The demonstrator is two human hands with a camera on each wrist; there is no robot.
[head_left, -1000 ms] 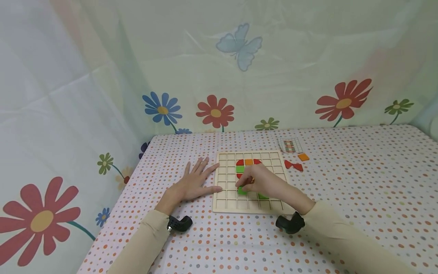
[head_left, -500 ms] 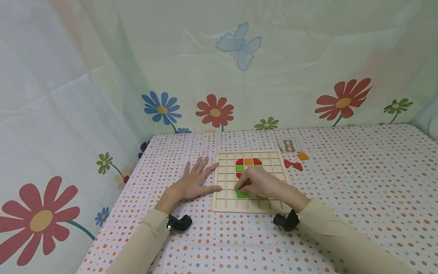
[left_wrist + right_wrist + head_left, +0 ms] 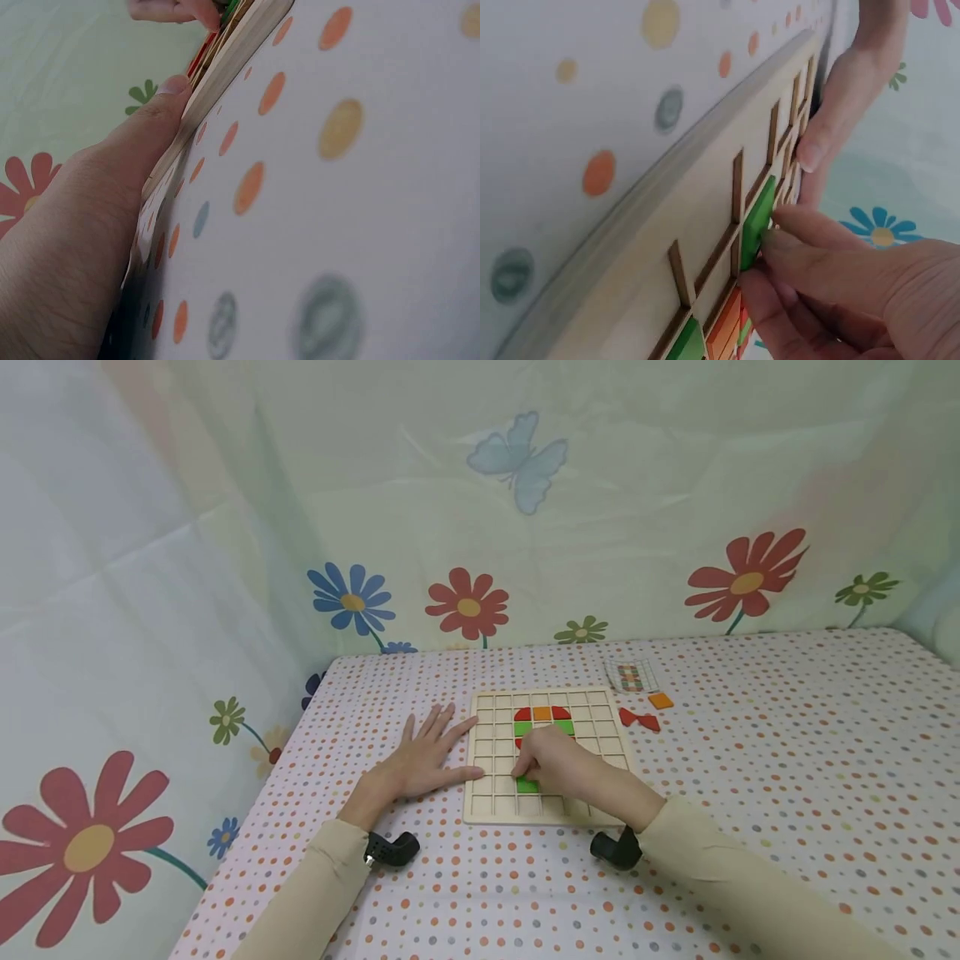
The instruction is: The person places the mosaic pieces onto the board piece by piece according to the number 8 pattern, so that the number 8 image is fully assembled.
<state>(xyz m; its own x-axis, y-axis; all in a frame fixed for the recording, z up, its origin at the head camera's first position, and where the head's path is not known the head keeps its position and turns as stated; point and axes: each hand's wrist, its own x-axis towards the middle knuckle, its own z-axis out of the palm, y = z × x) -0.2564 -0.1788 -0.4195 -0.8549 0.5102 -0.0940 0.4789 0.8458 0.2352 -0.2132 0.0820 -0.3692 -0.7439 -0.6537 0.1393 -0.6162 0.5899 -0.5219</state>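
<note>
A square wooden grid board (image 3: 491, 810) lies on the dotted cloth. My right hand (image 3: 558, 764) is over its middle, with thumb and fingertips on a green square tile (image 3: 527, 785). In the right wrist view these fingers pinch the green tile (image 3: 757, 221) at its edge, at a cell of the board. Beyond it, red corner tiles (image 3: 560, 713), an orange tile (image 3: 542, 713) and green tiles (image 3: 522, 727) sit in cells; some are hidden behind the hand. My left hand (image 3: 423, 760) rests flat with spread fingers, its thumb (image 3: 169, 94) and index finger at the board's left edge.
Right of the board lie red pieces (image 3: 640, 719) and a loose orange square (image 3: 661, 701). A pattern card (image 3: 632, 677) with a coloured grid lies behind them. A flowered curtain (image 3: 517, 527) hangs along the table's back edge.
My right hand has shifted slightly left and its fingers have closed in on the green tile's far edge; more of the tile shows flat in the cell. The left hand stays put.
</note>
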